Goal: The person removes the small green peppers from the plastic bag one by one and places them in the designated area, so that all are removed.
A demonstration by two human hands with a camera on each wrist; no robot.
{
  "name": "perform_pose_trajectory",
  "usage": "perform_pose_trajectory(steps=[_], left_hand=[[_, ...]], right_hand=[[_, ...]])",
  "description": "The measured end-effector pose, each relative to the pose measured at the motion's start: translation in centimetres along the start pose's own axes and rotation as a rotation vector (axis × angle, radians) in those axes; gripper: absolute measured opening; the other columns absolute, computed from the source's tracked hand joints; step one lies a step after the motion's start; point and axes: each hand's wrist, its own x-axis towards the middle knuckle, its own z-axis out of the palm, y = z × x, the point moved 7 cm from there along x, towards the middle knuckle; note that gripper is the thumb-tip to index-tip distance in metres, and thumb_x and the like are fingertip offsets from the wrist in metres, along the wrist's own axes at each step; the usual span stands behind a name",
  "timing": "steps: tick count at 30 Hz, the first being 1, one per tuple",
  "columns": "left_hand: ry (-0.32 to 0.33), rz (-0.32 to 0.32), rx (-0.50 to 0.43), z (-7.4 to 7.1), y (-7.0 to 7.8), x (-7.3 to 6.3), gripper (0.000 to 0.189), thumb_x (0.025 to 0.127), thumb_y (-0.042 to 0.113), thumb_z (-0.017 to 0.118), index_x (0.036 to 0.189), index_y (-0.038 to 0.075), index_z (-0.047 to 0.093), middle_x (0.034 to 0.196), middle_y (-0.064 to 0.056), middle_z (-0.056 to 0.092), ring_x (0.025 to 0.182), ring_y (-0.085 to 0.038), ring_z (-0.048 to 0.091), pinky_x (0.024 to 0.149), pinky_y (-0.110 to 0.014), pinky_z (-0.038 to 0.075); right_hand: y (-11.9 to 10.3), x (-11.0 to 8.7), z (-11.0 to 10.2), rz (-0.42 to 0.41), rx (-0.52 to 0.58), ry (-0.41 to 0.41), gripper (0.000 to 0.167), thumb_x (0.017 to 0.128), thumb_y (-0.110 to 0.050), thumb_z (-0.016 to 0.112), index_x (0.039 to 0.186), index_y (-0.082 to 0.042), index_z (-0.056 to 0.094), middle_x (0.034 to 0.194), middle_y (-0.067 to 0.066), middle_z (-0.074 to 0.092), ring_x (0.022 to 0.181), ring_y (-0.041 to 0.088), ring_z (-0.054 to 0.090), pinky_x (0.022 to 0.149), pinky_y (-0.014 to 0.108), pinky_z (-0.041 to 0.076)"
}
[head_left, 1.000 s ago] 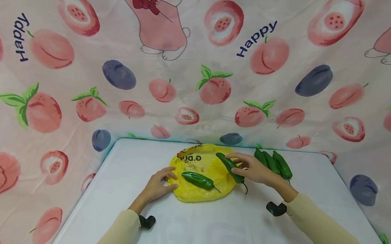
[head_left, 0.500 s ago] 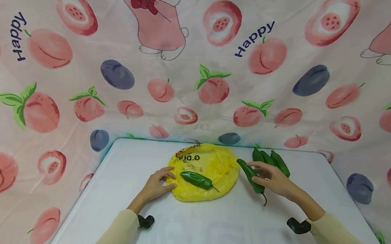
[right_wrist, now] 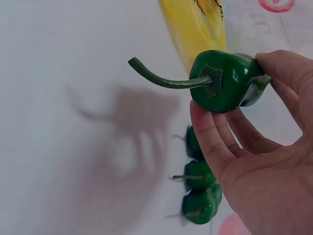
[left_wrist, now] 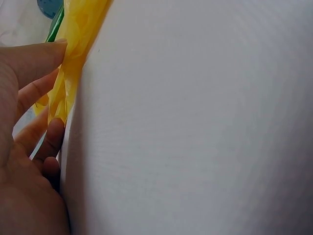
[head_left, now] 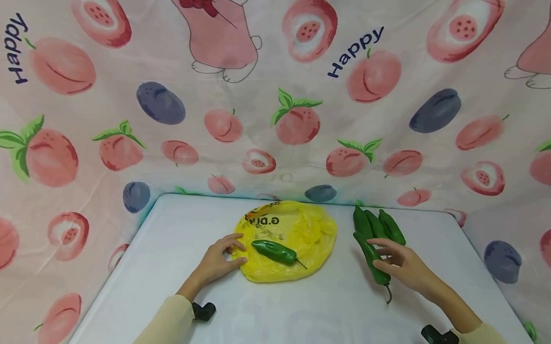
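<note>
In the head view my right hand [head_left: 405, 262] holds a green chili pepper [head_left: 371, 261] between thumb and fingers. Its curved stem points toward me, and in the right wrist view the pepper [right_wrist: 220, 81] is raised above its shadow. Close behind it lie three more green chili peppers [head_left: 393, 227] side by side. My left hand [head_left: 218, 257] rests at the left edge of a yellow plastic bag [head_left: 307, 235], thumb and fingers spread apart and touching it. One green chili pepper [head_left: 275, 252] lies on top of the bag. The left wrist view shows the bag's edge [left_wrist: 73, 58] against the thumb and fingers.
A white table [head_left: 296, 327] carries everything. Behind it hangs a fruit-patterned cloth [head_left: 259, 110], reaching down to the table's back edge. Dark cameras [head_left: 439, 337] are worn at both wrists.
My right hand has carried its pepper rightward from over the yellow bag to just in front of the three peppers. My left hand stays at the bag's edge; the view has shifted slightly.
</note>
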Motion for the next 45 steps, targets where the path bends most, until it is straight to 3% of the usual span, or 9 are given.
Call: perform_pose_trajectory(steps=[8,23,45], left_hand=[[-0.005,-0.005,-0.013,-0.1,0.2,-0.1,0.020,0.086,0.026,0.084,0.102,0.027,0.073,0.149,-0.002,0.056,0.104,-0.018,0.054,0.099,-0.045,0.042],[-0.007,-0.020,0.011,0.1,0.0,0.0,0.020,0.087,0.027,0.084,0.103,0.027,0.073,0.149,-0.001,0.056,0.103,-0.017,0.052,0.097,-0.044,0.040],[-0.005,-0.004,0.005,0.0,0.5,-0.1,0.020,0.088,0.028,0.083,0.104,0.024,0.073,0.149,-0.003,0.056,0.101,-0.019,0.053,0.095,-0.046,0.040]], right_hand=[[1.2,-1.5,0.0,0.055,0.050,0.029,0.056,0.097,-0.028,0.073,0.147,-0.014,0.053,0.139,0.020,0.057,0.114,0.035,0.062,0.079,0.032,0.056],[3.5,-2.2,0.8,0.111,0.118,0.071,0.059,0.096,-0.029,0.074,0.148,-0.012,0.052,0.142,0.023,0.053,0.111,0.034,0.062,0.077,0.033,0.056],[4.5,-1.5,1.5,0.158,0.006,0.086,0.058,0.094,-0.032,0.077,0.143,-0.010,0.057,0.126,0.022,0.060,0.101,0.029,0.062,0.075,0.036,0.053]])
